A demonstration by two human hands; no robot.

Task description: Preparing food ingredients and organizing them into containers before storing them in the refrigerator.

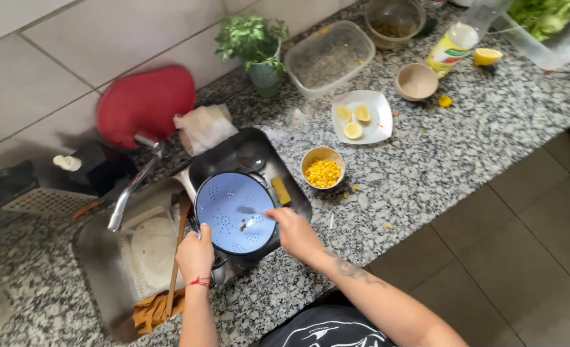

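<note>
A round blue colander (233, 212) sits over a dark metal tray (224, 157) at the sink's right side. My left hand (195, 256) grips the colander's near-left rim. My right hand (294, 231) holds a small spoon (251, 210) whose tip reaches into the colander, where a few dark bits lie. A yellow sponge (280, 190) lies on the tray just right of the colander. A small bowl of yellow corn (323, 168) stands on the counter beyond my right hand.
Sink (105, 257) with faucet (131, 189), white dishes, a wooden utensil (176, 257) and an orange cloth. Red cutting board (145, 105), potted herb (254, 46), clear container (330, 58), white plate with lemon pieces (361, 117), beige bowl (417, 81), bottle (453, 45) on the granite counter.
</note>
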